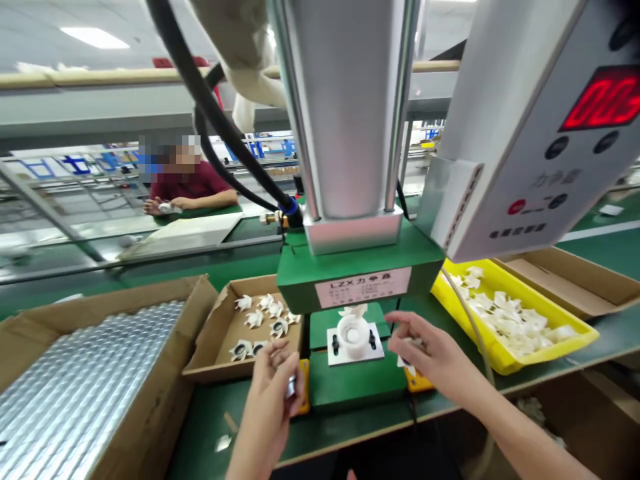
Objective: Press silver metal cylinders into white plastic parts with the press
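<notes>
Control box (pixel 525 153) above, left grip (pixel 274 379) curls closed round a metal piece (pixel 291 387), right grip (pixel 425 348) round a white impeller (pixel 407 365).

- metal piece (pixel 291 387), mostly hidden by the left hand (pixel 275 379);
- white part (pixel 407 366), partly covered by the right hand (pixel 427 348);
- display (pixel 604 99), cut off at right;
- label (pixel 363 288), small print unreadable

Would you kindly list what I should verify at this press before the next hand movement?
1. Left hand clear of the white fixture: ok, beside it.
2. Right hand clear of the fixture: ok, but close.
3. Left hand free: not ok, a shiny piece is in it.
4. White parts in the yellow bin: ok, many there.
5. Seating inside the fixture: cannot tell, detail too small.
</notes>
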The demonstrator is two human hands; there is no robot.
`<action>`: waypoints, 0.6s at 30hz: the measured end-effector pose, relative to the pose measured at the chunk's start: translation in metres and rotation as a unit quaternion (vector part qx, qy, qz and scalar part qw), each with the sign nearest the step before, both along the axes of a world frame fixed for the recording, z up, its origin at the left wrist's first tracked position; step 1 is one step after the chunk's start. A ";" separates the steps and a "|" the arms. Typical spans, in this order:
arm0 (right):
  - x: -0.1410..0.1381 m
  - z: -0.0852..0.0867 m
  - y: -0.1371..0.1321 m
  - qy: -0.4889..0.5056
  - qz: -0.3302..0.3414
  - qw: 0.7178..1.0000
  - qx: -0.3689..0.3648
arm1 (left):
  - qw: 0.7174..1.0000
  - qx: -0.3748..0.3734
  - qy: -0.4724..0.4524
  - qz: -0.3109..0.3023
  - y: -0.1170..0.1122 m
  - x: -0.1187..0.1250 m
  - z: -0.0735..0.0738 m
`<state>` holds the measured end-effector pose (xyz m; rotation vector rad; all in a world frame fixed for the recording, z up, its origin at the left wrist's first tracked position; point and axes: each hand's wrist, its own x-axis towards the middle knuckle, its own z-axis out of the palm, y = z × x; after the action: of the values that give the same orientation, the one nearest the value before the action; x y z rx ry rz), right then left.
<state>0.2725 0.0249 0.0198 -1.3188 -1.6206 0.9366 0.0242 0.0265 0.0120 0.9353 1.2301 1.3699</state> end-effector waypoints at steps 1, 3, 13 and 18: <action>-0.007 0.009 0.007 0.016 0.007 1.000 -0.003 | 1.000 0.002 0.020 -0.007 0.004 0.005 -0.002; -0.021 0.025 0.019 0.010 0.014 1.000 0.011 | 0.994 0.014 0.102 -0.020 0.011 0.011 -0.012; -0.055 0.032 0.017 -0.001 0.143 0.988 -0.064 | 0.968 0.040 0.241 -0.060 0.008 0.004 -0.037; -0.082 0.039 0.028 -0.028 0.197 0.978 -0.068 | 0.961 0.069 0.262 -0.048 0.008 0.009 -0.037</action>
<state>0.1903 0.0526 0.0584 -1.1402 -1.9333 1.2734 0.0332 0.0344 -0.0245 1.5046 1.4651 1.1773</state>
